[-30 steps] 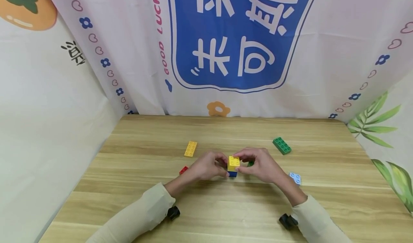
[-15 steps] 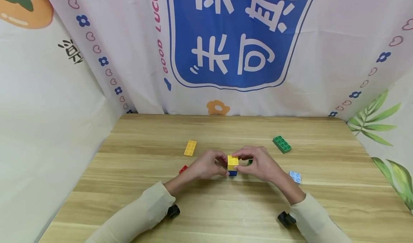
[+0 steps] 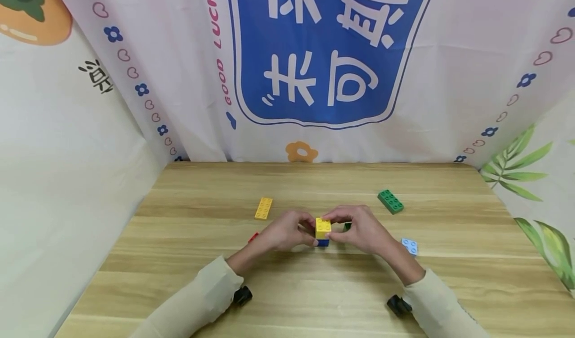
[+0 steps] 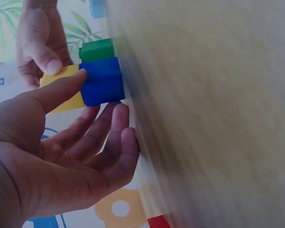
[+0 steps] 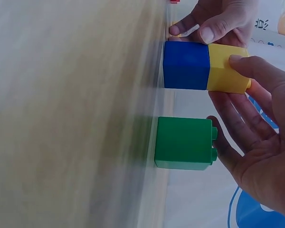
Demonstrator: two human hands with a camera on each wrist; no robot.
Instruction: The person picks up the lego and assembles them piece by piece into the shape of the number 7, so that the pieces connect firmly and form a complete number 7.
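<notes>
A yellow brick [image 3: 323,228] sits on top of a blue brick [image 5: 186,65], forming a small two-brick tower on the table. My right hand [image 3: 359,228] pinches the yellow brick between thumb and fingers. From the other side, my left hand [image 3: 287,230] holds the blue brick, its thumb [image 4: 69,88] lying near the seam between the two bricks. In the right wrist view a green brick [image 5: 184,143] stands apart from the tower, below the right hand's curled fingers; the head view has it mostly hidden behind that hand.
On the wooden table [image 3: 287,298], a flat orange-yellow brick [image 3: 263,208] lies back left and a long green brick [image 3: 391,201] back right. A light blue brick [image 3: 409,246] is beside the right forearm. The left wrist partly covers a red brick [image 3: 253,237]. Behind hangs a printed curtain [image 3: 197,78].
</notes>
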